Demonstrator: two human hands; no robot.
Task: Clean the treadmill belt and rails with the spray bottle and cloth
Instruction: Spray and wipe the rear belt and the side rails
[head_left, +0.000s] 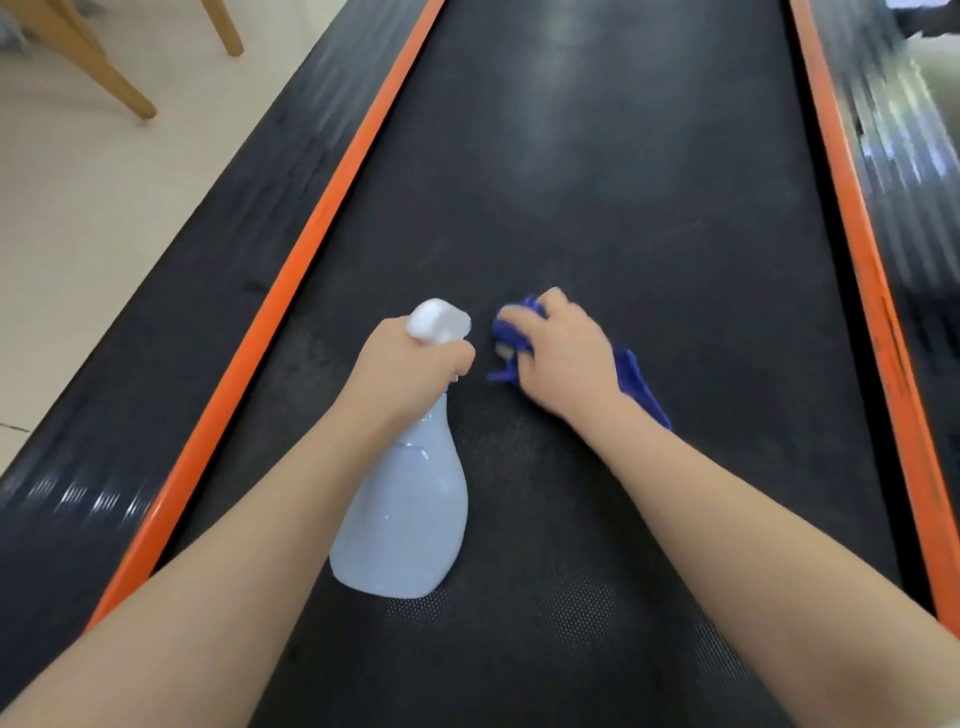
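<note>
The left hand (410, 364) has its fingers curled round the neck of the pale blue spray bottle (402, 514), just under the white trigger head (439, 319); the bottle body hangs below the fingers, over the black treadmill belt (597, 182). Just beside it, the right hand (563, 358) presses the blue cloth (636, 384) onto the belt, fingers bent over a bunched fold; blur hides how tightly, probably a loose grip. Orange rails (332, 197) lie well outside both hands. Wooden chair legs (111, 78) stand on the floor beyond.
</note>
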